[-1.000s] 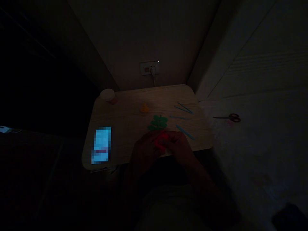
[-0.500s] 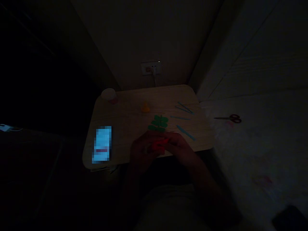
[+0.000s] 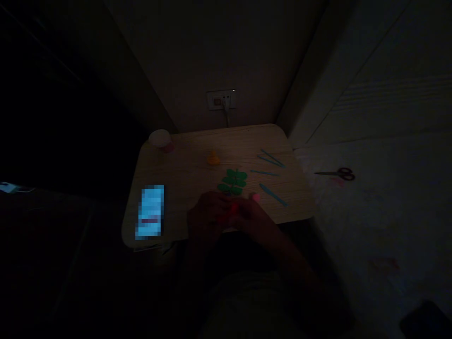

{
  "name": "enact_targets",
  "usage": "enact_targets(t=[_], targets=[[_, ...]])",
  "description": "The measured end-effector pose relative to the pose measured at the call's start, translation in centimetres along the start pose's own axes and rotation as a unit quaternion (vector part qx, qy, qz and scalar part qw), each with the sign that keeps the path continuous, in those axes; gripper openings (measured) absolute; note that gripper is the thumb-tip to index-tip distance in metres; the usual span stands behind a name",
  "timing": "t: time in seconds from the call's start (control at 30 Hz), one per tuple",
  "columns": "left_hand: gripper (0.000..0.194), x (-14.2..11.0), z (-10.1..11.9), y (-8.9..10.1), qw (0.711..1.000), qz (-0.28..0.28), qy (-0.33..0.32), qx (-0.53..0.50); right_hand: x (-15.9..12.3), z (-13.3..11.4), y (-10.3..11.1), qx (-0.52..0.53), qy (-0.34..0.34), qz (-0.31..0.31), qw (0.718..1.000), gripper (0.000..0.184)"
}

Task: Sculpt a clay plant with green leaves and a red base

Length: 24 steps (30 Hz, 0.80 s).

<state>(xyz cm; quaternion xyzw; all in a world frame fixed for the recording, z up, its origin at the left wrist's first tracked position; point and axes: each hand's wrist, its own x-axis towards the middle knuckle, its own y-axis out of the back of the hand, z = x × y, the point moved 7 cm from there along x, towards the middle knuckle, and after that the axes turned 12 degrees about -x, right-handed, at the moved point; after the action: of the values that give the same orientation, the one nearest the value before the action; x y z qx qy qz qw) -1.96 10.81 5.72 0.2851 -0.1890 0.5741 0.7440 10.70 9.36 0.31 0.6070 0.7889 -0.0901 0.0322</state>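
Observation:
Both my hands meet at the front edge of the small wooden table [image 3: 176,179], in very dim light. Between them is a red lump of modelling clay [image 3: 232,208], mostly covered by fingers. My left hand [image 3: 206,214] curls round its left side. On the other side, my right hand [image 3: 251,219] pinches it with closed fingers. A small pink piece [image 3: 254,197] shows at the back of my right hand; whether they touch I cannot tell. Just beyond the hands lies a flat green leafy sprig [image 3: 232,181]. Farther back stands a small orange coiled shape [image 3: 213,158].
Thin blue modelling tools [image 3: 273,194] lie on the table's right side. A lit phone [image 3: 150,212] is at the left, with a pale tub [image 3: 160,140] behind. Scissors [image 3: 335,173] lie beyond the right edge. A plug sits in the wall socket [image 3: 221,100].
My hands have shifted and turned round the red clay, and less of it shows. My right hand has come slightly left, and the pink piece is now visible behind it.

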Motion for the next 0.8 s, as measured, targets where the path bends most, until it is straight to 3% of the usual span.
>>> enact_targets(t=[0.13, 0.23, 0.33, 0.43, 0.67, 0.8], targets=[[0.015, -0.2, 0.0, -1.2, 0.998, -0.043, -0.008, 0.052, 0.1, -0.7, 0.4, -0.046, 0.022, 0.042, 0.998, 0.024], [0.011, -0.6, -0.4, -1.7, 0.998, -0.047, 0.033, 0.018, 0.0, -1.5, 0.6, -0.049, 0.040, 0.047, 0.997, 0.029], [0.035, -1.0, -0.9, -1.5, 0.993, -0.056, 0.094, -0.040, -0.1, -1.9, 0.9, -0.005, 0.041, 0.038, 0.998, 0.032], [0.058, -1.1, -0.7, -1.3, 0.987, -0.111, 0.103, -0.053, -0.1, -1.4, 1.2, 0.018, 0.024, 0.028, 0.999, 0.035], [0.069, -0.8, -0.8, -0.9, 0.978, -0.177, 0.089, -0.063, -0.4, -0.2, 1.0, -0.039, 0.034, 0.033, 0.998, 0.043], [0.055, -0.9, -1.0, -0.8, 0.979, -0.164, 0.105, -0.053, -0.7, -0.4, 0.6, -0.012, 0.037, 0.027, 0.999, 0.039]])
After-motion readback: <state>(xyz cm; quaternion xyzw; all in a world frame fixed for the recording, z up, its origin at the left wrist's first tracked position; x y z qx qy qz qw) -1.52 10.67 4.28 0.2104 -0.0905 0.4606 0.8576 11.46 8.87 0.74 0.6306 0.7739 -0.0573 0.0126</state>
